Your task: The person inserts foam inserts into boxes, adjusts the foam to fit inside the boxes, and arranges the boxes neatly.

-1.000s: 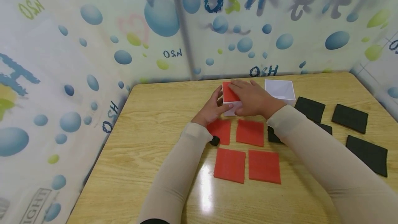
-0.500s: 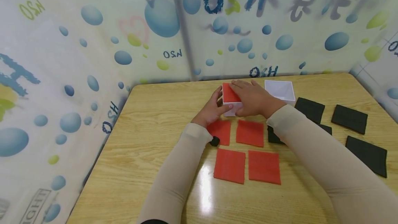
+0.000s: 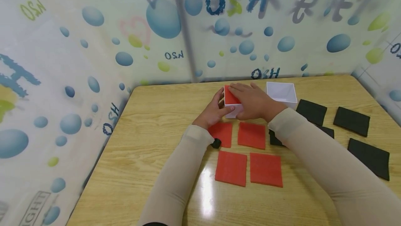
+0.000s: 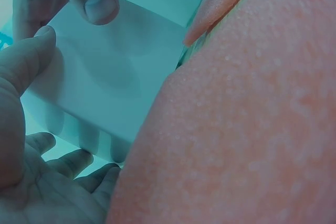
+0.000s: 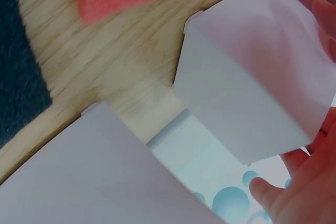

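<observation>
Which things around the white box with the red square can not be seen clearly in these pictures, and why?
- Inside of the white box: in the head view the right hand covers it.
- Red square in the box: only a corner shows there.
- How the left hand grips: head view shows only its back; the left wrist view is filled by a blurred red pad.
- Black squares: the right sleeve hides part of one; one is cut off in the right wrist view.

Both forearms — in beige sleeves — reach forward and converge toward the table's far edge. Left hand is cupped, fingers curled, thumb extended to the right. Right hand lies palm down, fingers pointing left — just beside the left hand.
</observation>
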The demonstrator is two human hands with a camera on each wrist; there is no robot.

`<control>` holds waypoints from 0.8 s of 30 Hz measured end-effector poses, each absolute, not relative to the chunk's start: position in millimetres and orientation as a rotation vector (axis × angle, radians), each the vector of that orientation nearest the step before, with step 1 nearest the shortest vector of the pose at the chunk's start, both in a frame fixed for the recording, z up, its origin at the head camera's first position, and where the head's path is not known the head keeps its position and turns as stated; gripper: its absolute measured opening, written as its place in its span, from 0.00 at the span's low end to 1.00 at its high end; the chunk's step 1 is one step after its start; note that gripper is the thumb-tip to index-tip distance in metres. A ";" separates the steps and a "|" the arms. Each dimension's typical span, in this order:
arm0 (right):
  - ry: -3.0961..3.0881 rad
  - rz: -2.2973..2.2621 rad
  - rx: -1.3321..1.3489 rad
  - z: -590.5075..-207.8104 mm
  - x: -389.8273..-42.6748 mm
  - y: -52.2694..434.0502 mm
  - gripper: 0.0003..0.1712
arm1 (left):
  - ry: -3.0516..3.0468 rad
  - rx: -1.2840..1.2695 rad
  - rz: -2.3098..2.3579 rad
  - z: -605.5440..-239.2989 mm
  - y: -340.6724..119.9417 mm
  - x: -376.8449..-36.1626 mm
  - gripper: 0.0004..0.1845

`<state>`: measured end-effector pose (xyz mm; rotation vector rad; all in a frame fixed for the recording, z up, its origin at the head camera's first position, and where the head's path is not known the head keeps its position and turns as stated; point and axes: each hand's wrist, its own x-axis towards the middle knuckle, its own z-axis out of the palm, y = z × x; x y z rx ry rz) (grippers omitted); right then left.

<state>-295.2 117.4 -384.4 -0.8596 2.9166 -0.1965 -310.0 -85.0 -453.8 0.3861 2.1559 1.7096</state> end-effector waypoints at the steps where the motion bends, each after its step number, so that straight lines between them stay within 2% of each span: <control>1: 2.919 -0.192 -0.876 -384.5 -294.5 116.4 0.64 | 2.155 0.390 1.716 -454.0 -84.5 -309.9 0.51; 24: 2.893 -0.079 -0.918 -386.7 -292.4 111.2 0.61 | 2.139 0.367 1.718 -453.2 -84.4 -310.8 0.51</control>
